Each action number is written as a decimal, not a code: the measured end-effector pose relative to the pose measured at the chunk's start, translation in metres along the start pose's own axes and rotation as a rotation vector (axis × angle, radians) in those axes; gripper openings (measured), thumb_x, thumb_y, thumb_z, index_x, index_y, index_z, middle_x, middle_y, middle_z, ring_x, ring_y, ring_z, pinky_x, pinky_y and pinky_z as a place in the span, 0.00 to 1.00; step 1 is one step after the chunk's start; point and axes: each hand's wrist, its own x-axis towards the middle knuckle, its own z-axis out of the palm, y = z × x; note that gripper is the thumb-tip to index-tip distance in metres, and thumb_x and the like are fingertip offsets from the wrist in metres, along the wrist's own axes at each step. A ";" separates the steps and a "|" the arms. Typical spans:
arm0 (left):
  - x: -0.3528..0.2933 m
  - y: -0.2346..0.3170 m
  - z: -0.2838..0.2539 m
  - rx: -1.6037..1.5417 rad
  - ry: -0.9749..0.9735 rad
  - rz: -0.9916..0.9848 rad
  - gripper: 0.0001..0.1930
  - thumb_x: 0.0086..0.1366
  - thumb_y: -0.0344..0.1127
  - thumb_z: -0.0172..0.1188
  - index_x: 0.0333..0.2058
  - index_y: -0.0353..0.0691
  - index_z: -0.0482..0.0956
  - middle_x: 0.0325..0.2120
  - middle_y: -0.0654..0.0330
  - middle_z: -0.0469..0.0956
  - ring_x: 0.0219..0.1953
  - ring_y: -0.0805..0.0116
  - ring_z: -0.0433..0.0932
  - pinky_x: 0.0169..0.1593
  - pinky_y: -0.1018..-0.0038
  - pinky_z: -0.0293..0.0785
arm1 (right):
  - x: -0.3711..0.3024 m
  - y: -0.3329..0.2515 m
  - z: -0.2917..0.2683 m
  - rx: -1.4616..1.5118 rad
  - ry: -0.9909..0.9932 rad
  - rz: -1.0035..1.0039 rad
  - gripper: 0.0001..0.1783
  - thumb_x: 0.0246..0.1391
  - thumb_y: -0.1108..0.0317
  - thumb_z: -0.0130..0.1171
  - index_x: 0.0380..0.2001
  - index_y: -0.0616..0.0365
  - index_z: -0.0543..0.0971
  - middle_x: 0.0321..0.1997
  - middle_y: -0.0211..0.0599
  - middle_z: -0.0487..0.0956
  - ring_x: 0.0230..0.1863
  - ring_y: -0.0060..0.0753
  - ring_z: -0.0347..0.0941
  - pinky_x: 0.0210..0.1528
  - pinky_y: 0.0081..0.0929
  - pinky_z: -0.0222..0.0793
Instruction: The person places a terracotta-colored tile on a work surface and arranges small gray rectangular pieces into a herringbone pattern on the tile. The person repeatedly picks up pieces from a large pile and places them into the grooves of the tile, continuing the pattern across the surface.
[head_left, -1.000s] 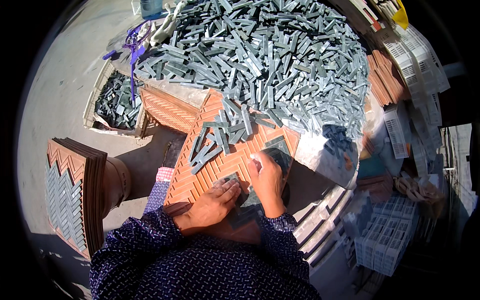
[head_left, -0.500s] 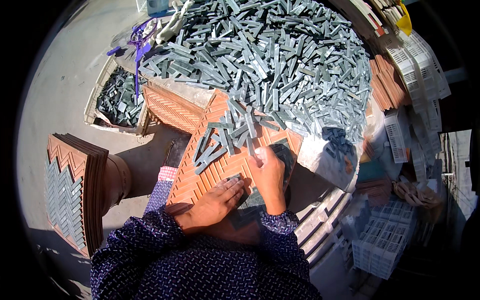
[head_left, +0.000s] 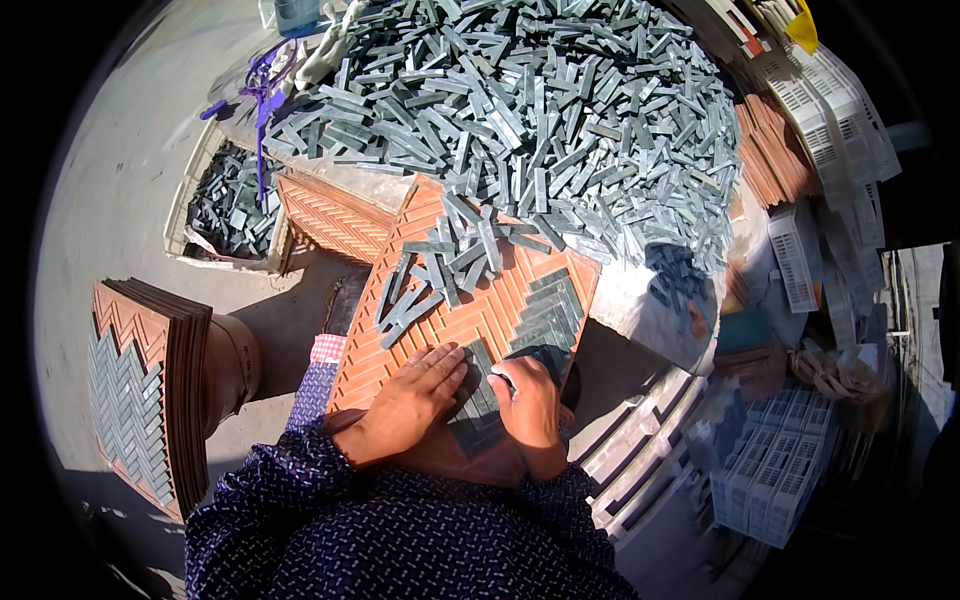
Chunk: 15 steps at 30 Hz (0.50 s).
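An orange herringbone-grooved mould board (head_left: 400,275) lies tilted in front of me, its lower right part filled with dark grey-green stone strips (head_left: 549,312). My left hand (head_left: 415,400) rests flat on it, fingers stretched together beside the laid strips. Over the filled part, my right hand (head_left: 528,405) is bent, with thumb and fingers closed round a pale-edged piece that looks like a stone strip (head_left: 504,377); the fingers mostly hide it. A small heap of loose strips (head_left: 440,262) lies on the board's upper part.
A large pile of strips (head_left: 540,130) covers the table beyond. At left stand a crate of dark pieces (head_left: 235,205) and stacked orange boards (head_left: 165,310), the top one partly filled. White plastic crates (head_left: 775,465) and more orange boards (head_left: 775,150) are on the right.
My right hand has moved down from the loose heap's edge with a strip, onto the filled part near my left hand. My left hand has slid slightly left. The view has shifted a little.
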 end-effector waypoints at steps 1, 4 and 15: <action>0.000 0.001 0.000 0.003 0.002 -0.003 0.29 0.54 0.33 0.61 0.56 0.34 0.69 0.59 0.50 0.65 0.63 0.54 0.62 0.66 0.60 0.56 | 0.001 0.001 -0.002 0.000 -0.015 0.001 0.09 0.46 0.72 0.62 0.32 0.60 0.76 0.33 0.43 0.76 0.39 0.51 0.72 0.39 0.41 0.69; 0.003 0.006 -0.004 -0.005 0.018 -0.003 0.28 0.54 0.33 0.62 0.55 0.33 0.69 0.59 0.50 0.65 0.63 0.53 0.62 0.66 0.60 0.56 | 0.009 0.001 -0.006 0.023 -0.042 -0.007 0.09 0.46 0.73 0.62 0.32 0.60 0.75 0.33 0.44 0.76 0.38 0.52 0.73 0.38 0.42 0.69; 0.030 0.016 -0.027 0.071 0.197 -0.009 0.22 0.54 0.29 0.60 0.49 0.31 0.73 0.50 0.50 0.71 0.54 0.51 0.69 0.58 0.61 0.65 | 0.104 0.005 0.023 0.144 0.256 -0.054 0.17 0.44 0.77 0.63 0.39 0.60 0.71 0.33 0.48 0.75 0.34 0.52 0.74 0.32 0.41 0.69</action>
